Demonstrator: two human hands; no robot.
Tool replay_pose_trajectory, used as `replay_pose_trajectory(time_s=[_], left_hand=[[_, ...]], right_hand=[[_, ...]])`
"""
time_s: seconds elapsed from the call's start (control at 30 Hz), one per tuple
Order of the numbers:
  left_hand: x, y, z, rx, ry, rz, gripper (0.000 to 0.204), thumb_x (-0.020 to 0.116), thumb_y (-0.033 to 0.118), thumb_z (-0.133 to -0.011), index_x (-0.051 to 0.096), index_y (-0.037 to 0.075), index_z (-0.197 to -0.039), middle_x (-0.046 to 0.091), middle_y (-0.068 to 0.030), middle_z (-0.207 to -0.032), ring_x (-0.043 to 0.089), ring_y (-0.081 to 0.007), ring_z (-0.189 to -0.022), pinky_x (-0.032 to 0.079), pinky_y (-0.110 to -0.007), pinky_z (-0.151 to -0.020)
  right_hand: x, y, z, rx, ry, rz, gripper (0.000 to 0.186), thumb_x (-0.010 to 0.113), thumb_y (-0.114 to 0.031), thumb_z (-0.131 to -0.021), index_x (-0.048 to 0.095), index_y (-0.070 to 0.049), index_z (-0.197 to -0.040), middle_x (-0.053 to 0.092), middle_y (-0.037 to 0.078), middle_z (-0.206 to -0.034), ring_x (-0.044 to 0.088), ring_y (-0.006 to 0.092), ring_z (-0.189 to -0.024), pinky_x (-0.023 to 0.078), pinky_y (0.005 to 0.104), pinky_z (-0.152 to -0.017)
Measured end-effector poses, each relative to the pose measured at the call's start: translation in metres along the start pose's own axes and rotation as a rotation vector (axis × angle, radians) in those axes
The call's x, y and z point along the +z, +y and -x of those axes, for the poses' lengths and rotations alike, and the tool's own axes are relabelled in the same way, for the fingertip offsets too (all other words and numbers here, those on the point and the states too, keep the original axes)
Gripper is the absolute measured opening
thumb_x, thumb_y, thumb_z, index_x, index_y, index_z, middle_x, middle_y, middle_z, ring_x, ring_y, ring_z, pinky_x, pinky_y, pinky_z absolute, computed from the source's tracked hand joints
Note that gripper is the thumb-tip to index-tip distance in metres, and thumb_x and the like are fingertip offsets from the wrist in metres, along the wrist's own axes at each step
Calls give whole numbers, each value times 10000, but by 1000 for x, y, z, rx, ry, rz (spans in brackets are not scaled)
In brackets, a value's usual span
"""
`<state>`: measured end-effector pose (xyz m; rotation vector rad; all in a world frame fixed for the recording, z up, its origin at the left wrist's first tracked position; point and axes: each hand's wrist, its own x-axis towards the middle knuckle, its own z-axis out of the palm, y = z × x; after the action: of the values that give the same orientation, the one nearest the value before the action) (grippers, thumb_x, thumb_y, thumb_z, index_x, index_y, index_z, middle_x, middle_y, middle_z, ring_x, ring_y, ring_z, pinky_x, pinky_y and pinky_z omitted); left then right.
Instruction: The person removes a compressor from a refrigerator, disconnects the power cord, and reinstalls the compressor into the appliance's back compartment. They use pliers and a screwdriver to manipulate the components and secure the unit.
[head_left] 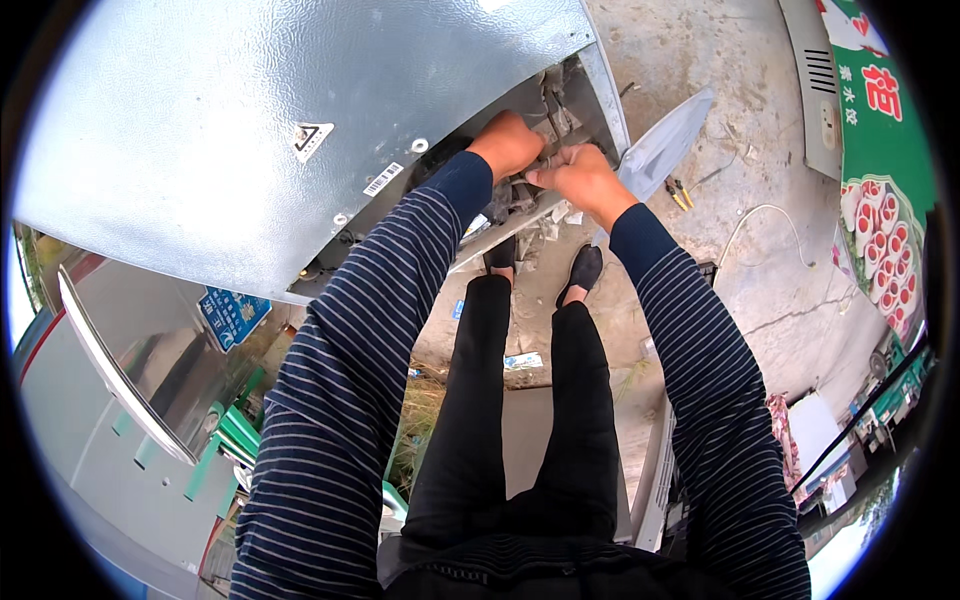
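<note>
A big appliance body with a silver embossed metal panel (230,110) fills the upper left. At its near right end is an open recess (590,90) with wires, dust and debris inside. My left hand (508,142) reaches into this recess with its fingers curled; the fingertips are mostly hidden. Close beside it, my right hand (588,182) is closed in a pinch over the recess edge. The hands nearly meet, around thin, wire-like pieces. What exactly each one grips is too small to tell.
Yellow-handled pliers (678,193) lie on the concrete floor (740,230) to the right. A grey sheet-like panel (665,145) sticks out beside the recess. A pale hose (775,210) curves farther right, near a green printed freezer panel (885,140). Another appliance with a glass front (160,340) stands at left.
</note>
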<state>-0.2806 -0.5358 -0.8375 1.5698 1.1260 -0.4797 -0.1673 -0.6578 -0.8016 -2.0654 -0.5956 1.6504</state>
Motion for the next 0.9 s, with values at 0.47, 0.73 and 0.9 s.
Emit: replay_pose_trajectory(time_s=[0.47,0.73,0.9], left_hand=[[-8,12,-2,-133,-251,224,191,690,274,-960,632,99,-906,462,48,-682,364,-71,-503,202,-284,-428],[2,3,1,-116,-51,194,481,728,356,-944,644,-85,-1119,637,-95,-804,562,-185,-612,436,-385,-504],[-4,6,13,-205,0,274,479,728,379,-950,666,-78,-1082,640,-77,-788,523,-161,-572,410,-341,-491]], right_hand=[[13,0,12,51,182,177,432,848,-307,-749,748,63,-947,737,279,-1012,710,421,-1030,558,452,-893],[15,36,50,-158,333,-195,451,810,-274,-828,687,46,-1122,725,255,-944,720,383,-905,552,433,-836],[21,134,90,49,296,-237,329,744,-272,-919,724,15,-1079,720,164,-862,696,269,-790,532,392,-747]])
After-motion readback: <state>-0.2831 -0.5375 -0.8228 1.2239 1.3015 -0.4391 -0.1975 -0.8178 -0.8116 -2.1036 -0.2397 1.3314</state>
